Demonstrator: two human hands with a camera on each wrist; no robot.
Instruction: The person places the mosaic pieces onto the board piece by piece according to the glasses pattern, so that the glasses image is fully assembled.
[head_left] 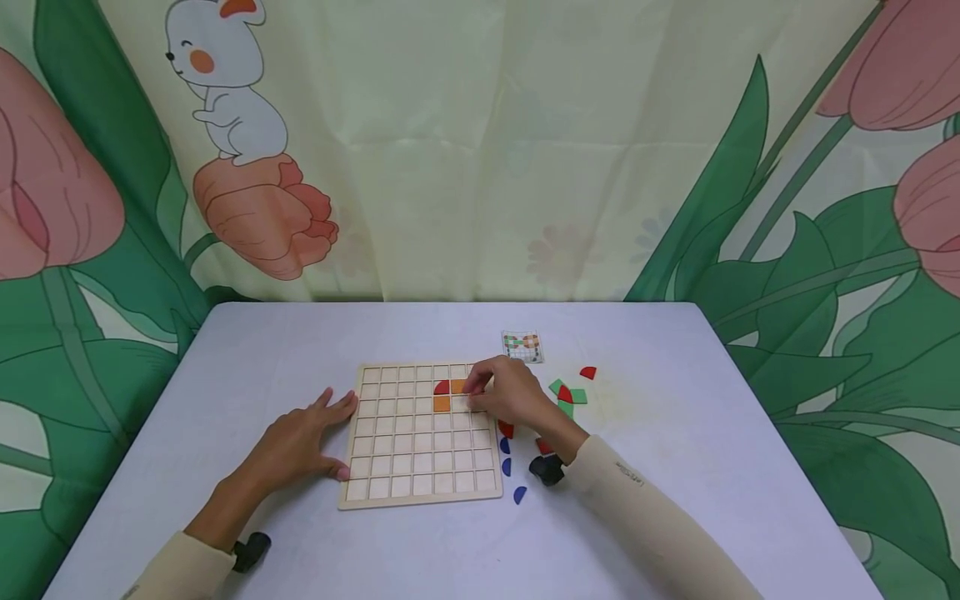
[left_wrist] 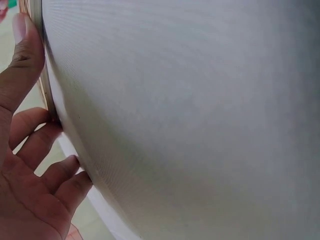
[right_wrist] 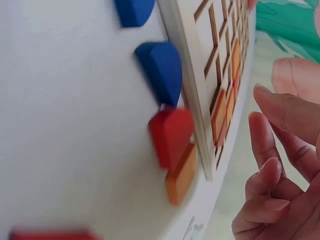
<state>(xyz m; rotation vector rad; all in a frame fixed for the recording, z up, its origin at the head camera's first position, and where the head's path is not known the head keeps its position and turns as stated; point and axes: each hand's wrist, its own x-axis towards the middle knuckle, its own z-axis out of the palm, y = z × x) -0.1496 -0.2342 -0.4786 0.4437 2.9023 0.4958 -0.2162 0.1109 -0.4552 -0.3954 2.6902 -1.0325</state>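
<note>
A wooden grid board (head_left: 402, 462) lies on the table. One red quarter-circle piece (head_left: 442, 387) and orange square pieces (head_left: 442, 404) sit in its upper right cells. My left hand (head_left: 303, 442) rests along the board's left edge, fingers spread; in the left wrist view, the thumb (left_wrist: 25, 60) and fingertips touch the rim. Over the board's upper right hovers my right hand (head_left: 513, 392), thumb and fingers bent. No piece shows between them in the right wrist view, where an orange piece (right_wrist: 218, 116) lies in a nearby cell.
Right of the board lie blue half-circle pieces (head_left: 520, 495), red pieces (head_left: 588, 372) and green squares (head_left: 578, 396). An orange piece (right_wrist: 181, 175) lies by a red piece (right_wrist: 171, 135) beside the rim. A pattern card (head_left: 522, 346) is behind the board.
</note>
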